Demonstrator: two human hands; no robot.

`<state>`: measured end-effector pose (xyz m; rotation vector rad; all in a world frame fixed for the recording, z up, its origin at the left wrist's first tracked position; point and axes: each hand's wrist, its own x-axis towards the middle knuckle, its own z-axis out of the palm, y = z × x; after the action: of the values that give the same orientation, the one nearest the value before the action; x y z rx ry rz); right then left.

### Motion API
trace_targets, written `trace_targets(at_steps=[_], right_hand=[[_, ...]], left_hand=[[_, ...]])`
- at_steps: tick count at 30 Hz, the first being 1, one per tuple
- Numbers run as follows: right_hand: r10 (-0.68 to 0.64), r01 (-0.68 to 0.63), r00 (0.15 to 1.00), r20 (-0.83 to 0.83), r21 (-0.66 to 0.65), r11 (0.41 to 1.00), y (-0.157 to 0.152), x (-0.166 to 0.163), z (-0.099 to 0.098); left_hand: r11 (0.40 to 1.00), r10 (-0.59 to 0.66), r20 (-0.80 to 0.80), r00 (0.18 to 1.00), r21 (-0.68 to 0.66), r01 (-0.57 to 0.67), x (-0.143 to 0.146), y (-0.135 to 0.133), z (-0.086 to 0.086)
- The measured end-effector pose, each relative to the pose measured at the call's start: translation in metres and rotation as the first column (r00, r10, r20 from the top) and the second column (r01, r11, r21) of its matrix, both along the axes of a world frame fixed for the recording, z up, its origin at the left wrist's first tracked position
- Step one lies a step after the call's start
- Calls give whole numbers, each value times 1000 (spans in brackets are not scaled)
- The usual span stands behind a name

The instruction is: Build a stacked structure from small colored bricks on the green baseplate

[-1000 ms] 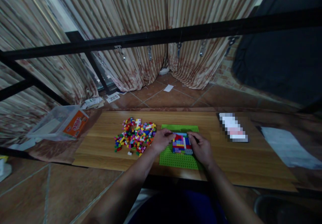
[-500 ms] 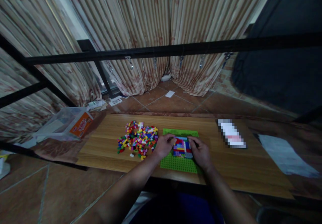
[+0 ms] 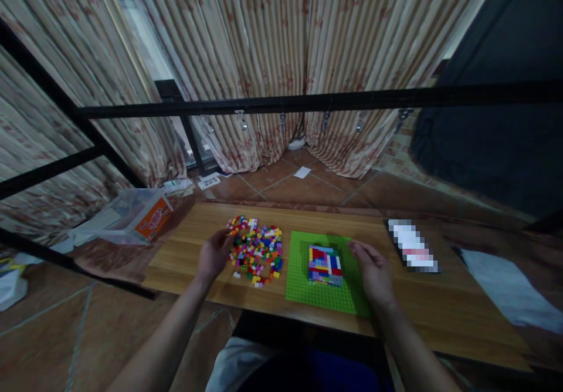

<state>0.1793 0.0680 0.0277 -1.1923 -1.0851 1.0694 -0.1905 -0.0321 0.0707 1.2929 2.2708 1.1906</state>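
Observation:
A block of many-coloured toy bricks (image 3: 325,267) stands on the green baseplate (image 3: 303,295) in front of me. To the left lies a loose pile of small toy bricks (image 3: 259,248) in mixed colours. My left hand (image 3: 214,256) is at the pile's left edge, its thumb and fingers pinched together; whatever is between them is too small to make out. My right hand (image 3: 373,267) hovers by the baseplate's right edge, apart from the brick block. Its fingers are drawn together, and I cannot see what they hold, if anything.
All this sits on a low wooden table (image 3: 185,263). A phone-like item with a blurred screen (image 3: 413,245) lies on the right, with a white sheet (image 3: 505,286) beyond it. A clear plastic box (image 3: 127,219) stands left. A black metal rail (image 3: 281,104) crosses behind.
Both hands have let go of the brick block and moved apart: the left to the pile, the right off toward the baseplate's right edge. The view has shifted slightly.

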Motion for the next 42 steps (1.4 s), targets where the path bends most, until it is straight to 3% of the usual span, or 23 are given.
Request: trace_targets(at_steps=[3,6,10,16,19,28,37,42], right_hand=[[-28,29,999,-21,46,999,-9,4,20],[30,-30,996,84,6,1000,-33,-2,33],[241,-222,939,244,-103,970,-82,-29,27],[469,-504,759,452,-47,862,-129,-68,15],[458,-530,706,540,-25,847,-126,-79,11],[255,-427,610,750,40,903,-90,-119,-6],[306,-444,439,845,-92,891,-71,-135,3],[302,-411,427,852,-115,904,-75,-140,6]], left_hand=[[973,175,-225,959,-110,-203,-46,-15,-8],[947,217,-344,914,-151,-282,-75,-18,-18],[954,180,-415,892,-149,-262,-94,-5,-29],[976,72,-490,869,-143,-162,-114,29,-43],[983,45,-512,858,-131,-130,-118,38,-50],[988,32,-532,846,-113,-109,-120,36,-60],[984,41,-547,836,-124,-129,-117,36,-58],[979,21,-560,828,-155,-130,-120,35,-58]])
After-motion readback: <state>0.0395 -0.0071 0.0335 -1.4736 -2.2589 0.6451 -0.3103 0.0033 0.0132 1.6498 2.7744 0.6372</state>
